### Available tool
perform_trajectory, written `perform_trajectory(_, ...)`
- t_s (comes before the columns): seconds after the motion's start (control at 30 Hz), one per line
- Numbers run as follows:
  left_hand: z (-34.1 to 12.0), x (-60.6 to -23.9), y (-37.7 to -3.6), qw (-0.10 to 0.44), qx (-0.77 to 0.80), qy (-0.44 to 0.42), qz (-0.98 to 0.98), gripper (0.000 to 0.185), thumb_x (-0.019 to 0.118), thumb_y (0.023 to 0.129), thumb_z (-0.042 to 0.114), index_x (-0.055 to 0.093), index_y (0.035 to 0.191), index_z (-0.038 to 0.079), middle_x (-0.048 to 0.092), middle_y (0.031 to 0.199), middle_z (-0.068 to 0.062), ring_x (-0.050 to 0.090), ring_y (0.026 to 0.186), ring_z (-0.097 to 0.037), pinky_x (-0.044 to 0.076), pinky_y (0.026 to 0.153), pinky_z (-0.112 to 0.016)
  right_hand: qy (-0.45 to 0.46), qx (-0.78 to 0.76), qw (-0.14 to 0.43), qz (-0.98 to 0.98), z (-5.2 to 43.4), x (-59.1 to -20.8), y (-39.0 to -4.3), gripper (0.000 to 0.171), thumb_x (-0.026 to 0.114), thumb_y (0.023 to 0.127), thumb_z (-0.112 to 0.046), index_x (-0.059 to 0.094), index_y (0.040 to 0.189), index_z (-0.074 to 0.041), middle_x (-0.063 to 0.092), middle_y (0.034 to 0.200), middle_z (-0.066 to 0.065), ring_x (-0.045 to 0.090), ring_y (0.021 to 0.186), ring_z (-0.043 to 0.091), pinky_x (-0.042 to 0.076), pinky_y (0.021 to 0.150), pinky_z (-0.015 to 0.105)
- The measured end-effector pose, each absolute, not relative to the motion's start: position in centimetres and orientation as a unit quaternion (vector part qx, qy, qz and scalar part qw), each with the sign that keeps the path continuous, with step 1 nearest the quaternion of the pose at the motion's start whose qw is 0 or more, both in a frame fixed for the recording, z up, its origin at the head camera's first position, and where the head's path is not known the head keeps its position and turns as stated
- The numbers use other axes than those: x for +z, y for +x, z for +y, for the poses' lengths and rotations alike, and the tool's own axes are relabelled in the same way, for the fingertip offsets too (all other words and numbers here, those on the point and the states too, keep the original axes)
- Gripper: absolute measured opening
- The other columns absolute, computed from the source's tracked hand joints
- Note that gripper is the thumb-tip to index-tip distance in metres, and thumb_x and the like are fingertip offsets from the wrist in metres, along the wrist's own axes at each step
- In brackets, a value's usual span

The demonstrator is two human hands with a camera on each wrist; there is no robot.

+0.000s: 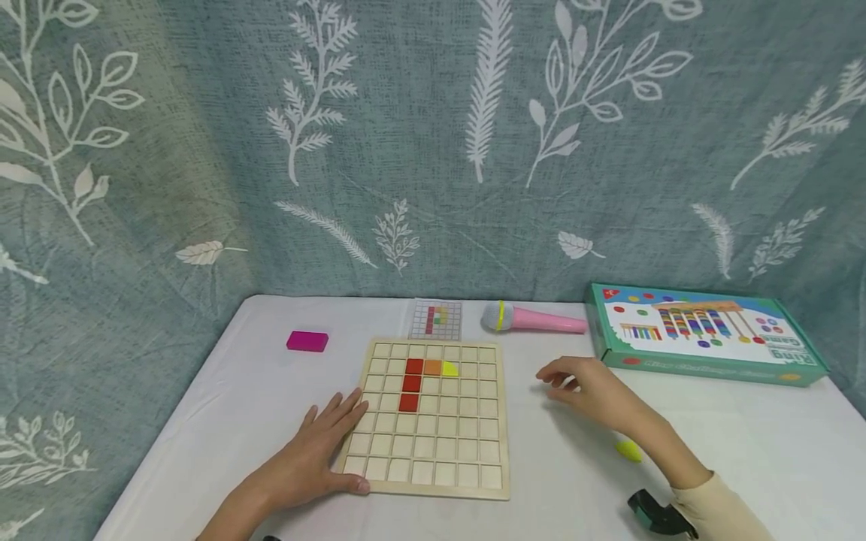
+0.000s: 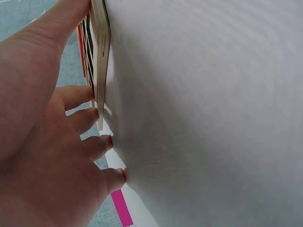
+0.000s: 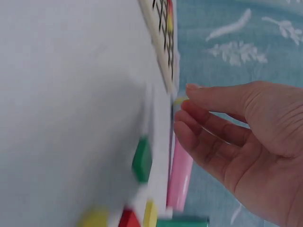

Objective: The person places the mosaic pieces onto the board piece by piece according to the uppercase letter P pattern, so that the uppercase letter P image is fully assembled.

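Left hand (image 1: 318,451) lies flat (fingers spread) against the wooden board (image 1: 433,481); right hand (image 1: 588,391) hovers, loosely curled, empty.

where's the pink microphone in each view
Head: microphone lies at the table's far edge, between the pattern card and the green box.
Left wrist: not in view.
Right wrist: pink handle at bottom centre, left of the fingers.
Shared landmark: the wooden board.

light: bright and even, soft | shadows: faint, under the hands on the white table (image 1: 744,436) | head view: sharp, edges bend a little | right wrist view: very blurry | left wrist view: a bit blurry, table looks washed out
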State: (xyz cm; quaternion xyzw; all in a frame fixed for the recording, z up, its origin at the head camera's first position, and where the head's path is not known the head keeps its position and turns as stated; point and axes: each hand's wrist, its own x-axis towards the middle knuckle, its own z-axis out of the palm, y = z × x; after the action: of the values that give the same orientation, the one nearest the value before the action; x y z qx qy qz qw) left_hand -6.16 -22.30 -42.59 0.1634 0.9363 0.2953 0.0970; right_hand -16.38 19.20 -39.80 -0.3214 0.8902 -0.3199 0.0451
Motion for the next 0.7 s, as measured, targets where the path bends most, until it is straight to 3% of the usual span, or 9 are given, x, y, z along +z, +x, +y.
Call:
perform_trajectory(0.33,-22.1,-42.6,-6.2,0.096,0.294,0.164,0.937,0.113,0.079,0.065,0.060,0.035,0.150,0.000,0.022,0.161,-0.015,0.012,0.147,-0.044,0.004,0.114,-0.065,-0.236,-0.309,0.081,0.918,25.0,-40.0,-14.9,0.032,0.077,0.082,-0.006,0.069,0.113,-0.002,0.069,0.108,0.004,0.064,0.095,0.022,0.057,0.079,0.028)
perform_trajectory(0.7,-22.1,-42.7,-6.3,0.090,0.288,0.167,0.939,0.114,0.081,0.064,0.059,0.035,0.150,-0.001,0.023,0.160,-0.016,0.013,0.146,-0.046,0.005,0.113,-0.067,-0.224,-0.290,0.066,0.928,27.1,-41.3,-14.0,0.030,0.080,0.079,-0.007,0.071,0.107,-0.004,0.069,0.097,-0.003,0.060,0.083,0.009,0.056,0.073,0.026)
